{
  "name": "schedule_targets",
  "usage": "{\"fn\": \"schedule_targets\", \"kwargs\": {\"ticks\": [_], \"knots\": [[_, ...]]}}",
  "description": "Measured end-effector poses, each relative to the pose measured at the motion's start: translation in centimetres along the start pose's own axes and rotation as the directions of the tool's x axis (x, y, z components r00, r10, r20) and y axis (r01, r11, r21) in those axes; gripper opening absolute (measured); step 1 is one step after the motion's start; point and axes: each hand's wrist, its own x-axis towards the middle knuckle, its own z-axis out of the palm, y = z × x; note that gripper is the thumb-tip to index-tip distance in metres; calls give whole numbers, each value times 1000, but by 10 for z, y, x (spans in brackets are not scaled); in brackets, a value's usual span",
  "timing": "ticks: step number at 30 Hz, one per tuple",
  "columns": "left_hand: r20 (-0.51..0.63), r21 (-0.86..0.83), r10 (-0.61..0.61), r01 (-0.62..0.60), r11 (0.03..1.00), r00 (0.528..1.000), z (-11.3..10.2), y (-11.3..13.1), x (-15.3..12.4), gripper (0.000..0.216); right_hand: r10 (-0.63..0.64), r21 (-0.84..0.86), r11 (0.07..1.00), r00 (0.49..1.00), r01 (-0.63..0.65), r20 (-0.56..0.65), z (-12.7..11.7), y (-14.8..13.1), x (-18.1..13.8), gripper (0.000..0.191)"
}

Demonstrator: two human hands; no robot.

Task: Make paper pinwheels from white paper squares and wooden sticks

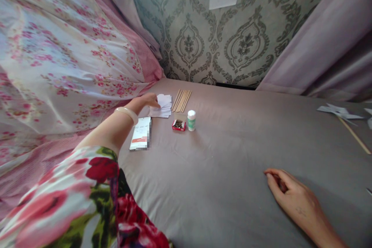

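My left hand [148,100] reaches out to a pile of white paper pieces [164,111], its fingers bent onto the top paper. Part of the pile lies hidden behind that hand. Beside the papers is a row of thin wooden sticks [181,101]. A small red box [179,125] with small dark pieces in it sits nearer to me, next to a white bottle [191,120] with a green label, standing upright. My right hand [290,192] rests on the grey sheet at lower right. Its fingers are curled and pressed together at the tips; whether they hold anything is hidden.
A lit phone [141,133] lies below my left wrist. At the right, white paper blades [340,112] are joined to a wooden stick [354,135]. Floral curtains [72,46] hang at left, a mauve curtain [316,42] at right. The patterned wall [188,42] closes the back.
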Motion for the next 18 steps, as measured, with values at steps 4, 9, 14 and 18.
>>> {"fn": "schedule_targets", "kwargs": {"ticks": [4,9,14,18], "knots": [[-21,37,-12,12,999,1000,2,5,6,55,-19,1,1000,1000,19,-3,-2,-3,1,31],[-25,77,-10,12,997,1000,0,10,5,51,-29,2,1000,1000,29,-8,-1,-2,1,31],[-25,97,-1,3,995,1000,-2,12,5,48,-37,-3,999,999,37,-12,1,1,0,31],[-36,107,-1,5,994,999,-2,13,4,48,-32,-12,999,999,32,-6,1,0,0,31]]}}
